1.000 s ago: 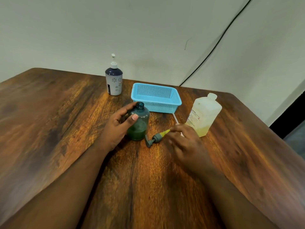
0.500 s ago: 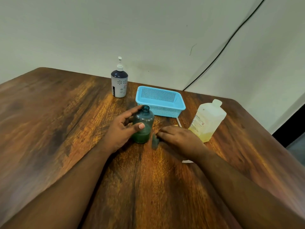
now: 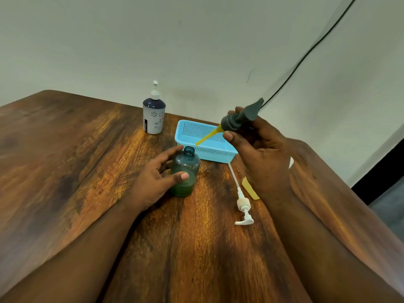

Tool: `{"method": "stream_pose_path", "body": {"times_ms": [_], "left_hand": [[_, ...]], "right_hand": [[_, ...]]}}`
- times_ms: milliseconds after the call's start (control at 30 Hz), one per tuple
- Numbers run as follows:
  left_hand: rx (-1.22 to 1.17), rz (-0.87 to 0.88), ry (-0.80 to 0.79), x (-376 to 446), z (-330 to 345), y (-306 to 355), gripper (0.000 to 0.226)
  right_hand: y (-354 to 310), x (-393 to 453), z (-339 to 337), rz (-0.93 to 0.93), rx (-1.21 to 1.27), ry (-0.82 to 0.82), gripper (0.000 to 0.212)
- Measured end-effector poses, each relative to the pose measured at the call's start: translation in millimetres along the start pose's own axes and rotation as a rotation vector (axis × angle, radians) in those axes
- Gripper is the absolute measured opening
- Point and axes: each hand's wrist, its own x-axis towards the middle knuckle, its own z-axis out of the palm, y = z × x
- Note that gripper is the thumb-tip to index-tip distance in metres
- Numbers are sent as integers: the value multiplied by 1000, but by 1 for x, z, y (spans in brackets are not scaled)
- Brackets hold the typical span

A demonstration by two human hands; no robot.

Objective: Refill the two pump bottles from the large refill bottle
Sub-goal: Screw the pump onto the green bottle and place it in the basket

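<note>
We see a brown wooden table (image 3: 91, 171) set against a pale wall, with a small teal translucent plastic bottle (image 3: 185, 171) standing upright near its middle, its neck uncapped and a low layer of green liquid in the bottom. Our left hand (image 3: 156, 182) wraps loosely around this bottle from the left, thumb across its front and fingers spread behind its shoulder, steadying it on the wood. Our right hand (image 3: 262, 158) is raised above the table to the right, closed around a dark grey pump head (image 3: 237, 120) whose yellow dip tube (image 3: 207, 137) slants down and left toward the open neck, its tip in the air just above and to the right of it. Behind the teal bottle sits a light blue perforated plastic basket (image 3: 203, 141). Farther back, near the wall, a white bottle with a navy shoulder and white pump (image 3: 154, 115) stands upright. A loose white pump with a long tube (image 3: 240, 197) lies flat on the table to the right of the teal bottle. The large refill bottle (image 3: 250, 189) is almost wholly hidden behind our right wrist; only a yellowish corner shows.
</note>
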Motion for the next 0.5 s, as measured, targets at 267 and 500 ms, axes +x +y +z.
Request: {"method": "stream_pose_path", "body": {"times_ms": [267,500], "left_hand": [[-18,-20,-8,0,-1,0,66],[-24,-9,-6,1,-1,1,66]], "right_hand": [[8,3,13,-37,-59,-18,38],[31,20,23,179,-169,-130,34]]}}
